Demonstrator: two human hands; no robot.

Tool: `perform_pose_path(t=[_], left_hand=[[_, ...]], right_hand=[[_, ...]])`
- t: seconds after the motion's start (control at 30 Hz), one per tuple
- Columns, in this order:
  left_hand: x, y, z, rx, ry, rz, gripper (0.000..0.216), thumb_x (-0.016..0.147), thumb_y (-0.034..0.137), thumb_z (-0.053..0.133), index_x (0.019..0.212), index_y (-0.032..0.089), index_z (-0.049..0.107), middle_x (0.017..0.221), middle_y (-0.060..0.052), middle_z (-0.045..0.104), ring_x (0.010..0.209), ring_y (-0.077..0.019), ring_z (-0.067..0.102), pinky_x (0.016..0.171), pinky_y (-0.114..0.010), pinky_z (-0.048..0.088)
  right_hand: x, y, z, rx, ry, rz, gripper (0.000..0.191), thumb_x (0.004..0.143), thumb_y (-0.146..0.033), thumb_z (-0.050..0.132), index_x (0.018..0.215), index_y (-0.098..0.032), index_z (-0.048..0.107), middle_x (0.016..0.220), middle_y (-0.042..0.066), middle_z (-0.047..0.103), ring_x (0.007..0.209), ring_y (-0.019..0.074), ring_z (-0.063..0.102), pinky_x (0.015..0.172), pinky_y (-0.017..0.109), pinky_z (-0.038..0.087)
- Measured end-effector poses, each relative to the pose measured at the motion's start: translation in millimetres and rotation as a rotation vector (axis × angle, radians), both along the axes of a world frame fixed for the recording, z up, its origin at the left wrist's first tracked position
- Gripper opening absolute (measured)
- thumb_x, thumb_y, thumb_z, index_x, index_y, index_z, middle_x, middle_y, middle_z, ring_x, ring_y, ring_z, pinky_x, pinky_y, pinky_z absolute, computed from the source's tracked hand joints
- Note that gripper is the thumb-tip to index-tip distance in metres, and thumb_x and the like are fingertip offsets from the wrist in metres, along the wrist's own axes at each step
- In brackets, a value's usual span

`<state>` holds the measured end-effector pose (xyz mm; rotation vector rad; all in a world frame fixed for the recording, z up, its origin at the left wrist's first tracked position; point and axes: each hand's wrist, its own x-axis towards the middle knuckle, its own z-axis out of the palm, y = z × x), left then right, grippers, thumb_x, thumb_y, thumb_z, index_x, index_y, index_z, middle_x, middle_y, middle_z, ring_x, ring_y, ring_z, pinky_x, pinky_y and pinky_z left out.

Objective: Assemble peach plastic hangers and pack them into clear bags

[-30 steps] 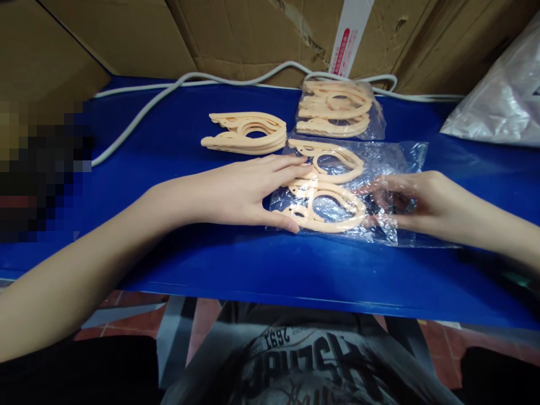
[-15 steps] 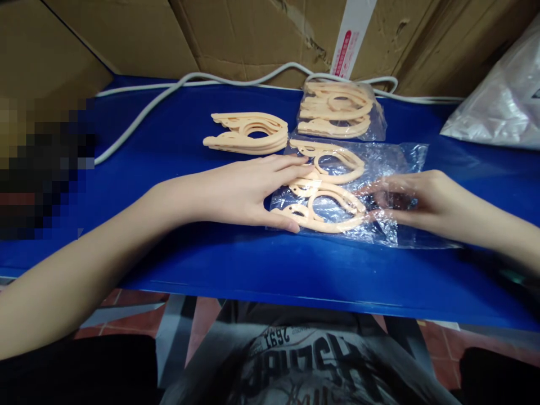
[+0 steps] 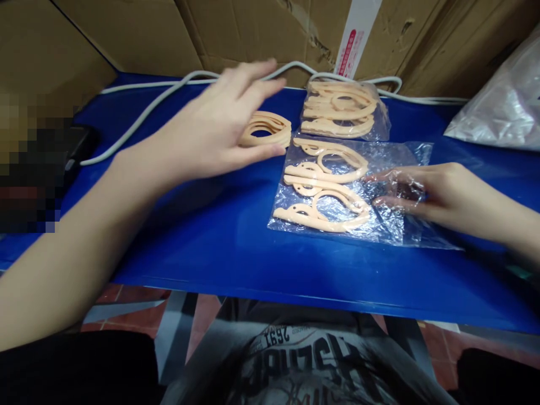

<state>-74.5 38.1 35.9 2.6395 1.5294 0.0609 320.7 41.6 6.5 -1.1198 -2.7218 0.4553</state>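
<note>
My left hand (image 3: 223, 121), fingers spread, hovers over a loose stack of peach-coloured folding hangers (image 3: 274, 135) and covers its left part. Right of it, a clear plastic bag (image 3: 396, 225) lies flat with two groups of the same folding hangers (image 3: 337, 225) side by side inside. My right hand (image 3: 422, 191) is at the bag's right end, its fingers seen through the film. Thumb and fingers are apart, with the tips close to the hangers' rounded ends; whether they touch is hard to tell.
Behind lies another clear bag of hangers (image 3: 337, 109). A white cable (image 3: 156, 104) runs along the back of the blue table (image 3: 219, 253), before cardboard boxes (image 3: 253, 34). A dark object (image 3: 80, 143) sits left; a large translucent plastic bag (image 3: 502, 101) stands right.
My left hand has let go of the bagged hangers and moved up and left, over the loose stack. The right hand remains at the bag's end.
</note>
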Motion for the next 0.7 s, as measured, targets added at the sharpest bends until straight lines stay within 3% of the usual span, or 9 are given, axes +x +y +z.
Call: perform_pose_path(t=[0.07, 0.17, 0.23, 0.33, 0.4, 0.47, 0.6, 0.7], left_hand=[[-15, 20, -7.0, -0.04, 0.235, 0.142, 0.124, 0.087, 0.106, 0.006, 0.181, 0.027, -0.012, 0.181, 0.023, 0.036, 0.172, -0.0335, -0.008, 0.15, -0.05, 0.001], [-30, 38, -20.2, -0.154, 0.374, 0.241, 0.132, 0.078, 0.106, -0.008, 0.18, 0.022, -0.009, 0.174, 0.02, 0.046, 0.163, -0.0268, 0.021, 0.144, -0.042, 0.024], [-35, 41, -25.7, -0.159, 0.358, 0.239, 0.123, 0.082, 0.103, -0.007, 0.179, 0.028, -0.002, 0.159, 0.025, 0.059, 0.154, -0.0199, 0.031, 0.137, -0.035, 0.034], [-37, 37, -29.9, -0.099, 0.204, 0.239, 0.112, 0.087, 0.103, 0.012, 0.175, 0.035, 0.022, 0.144, 0.025, 0.067, 0.14, -0.0187, 0.042, 0.126, -0.035, 0.043], [-39, 35, -32.8, -0.025, 0.05, 0.234, 0.107, 0.089, 0.103, 0.035, 0.165, 0.028, 0.045, 0.15, 0.011, 0.065, 0.127, -0.0219, 0.051, 0.115, -0.041, 0.047], [-39, 34, -35.9, 0.055, -0.058, 0.212, 0.095, 0.093, 0.095, 0.053, 0.152, 0.02, 0.058, 0.151, -0.004, 0.062, 0.119, -0.024, 0.054, 0.107, -0.042, 0.048], [-35, 29, -37.1, 0.145, -0.052, 0.192, 0.078, 0.105, 0.082, 0.054, 0.15, 0.02, 0.055, 0.149, -0.005, 0.057, 0.124, -0.0217, 0.05, 0.107, -0.034, 0.046], [-24, 21, -33.1, 0.228, -0.02, 0.164, 0.074, 0.108, 0.074, 0.058, 0.156, 0.019, 0.05, 0.153, -0.006, 0.053, 0.133, -0.0229, 0.05, 0.113, -0.035, 0.047]], right_hand=[[3, 2, 2.7, 0.037, -0.043, 0.027, 0.069, 0.106, -0.079, 0.051, 0.131, -0.024, 0.083, 0.107, 0.011, 0.086, 0.086, 0.0295, 0.081, 0.073, 0.04, 0.054], [7, 6, 9.8, 0.089, -0.078, 0.015, 0.075, 0.105, -0.082, 0.045, 0.119, -0.021, 0.086, 0.1, 0.012, 0.086, 0.079, 0.0283, 0.079, 0.068, 0.04, 0.051], [9, 8, 13.7, 0.136, -0.08, 0.002, 0.074, 0.106, -0.082, 0.043, 0.114, -0.021, 0.086, 0.096, 0.012, 0.085, 0.073, 0.0258, 0.076, 0.065, 0.038, 0.048], [12, 10, 16.1, 0.212, -0.086, -0.035, 0.065, 0.108, -0.074, 0.046, 0.109, -0.022, 0.085, 0.092, 0.01, 0.084, 0.067, 0.0217, 0.071, 0.063, 0.036, 0.045], [13, 11, 16.1, 0.26, -0.088, -0.07, 0.059, 0.108, -0.068, 0.049, 0.107, -0.022, 0.085, 0.089, 0.008, 0.083, 0.062, 0.019, 0.066, 0.061, 0.034, 0.043], [14, 11, 15.5, 0.291, -0.088, -0.105, 0.054, 0.107, -0.063, 0.051, 0.109, -0.021, 0.085, 0.085, 0.006, 0.082, 0.058, 0.0169, 0.063, 0.059, 0.033, 0.041], [14, 9, 14.2, 0.319, -0.077, -0.138, 0.049, 0.108, -0.058, 0.054, 0.114, -0.021, 0.086, 0.082, 0.004, 0.08, 0.057, 0.0153, 0.061, 0.058, 0.032, 0.039], [10, 2, 14.3, 0.434, -0.068, -0.127, 0.048, 0.112, -0.054, 0.052, 0.114, -0.019, 0.085, 0.086, 0.006, 0.081, 0.064, 0.0173, 0.065, 0.059, 0.033, 0.039]])
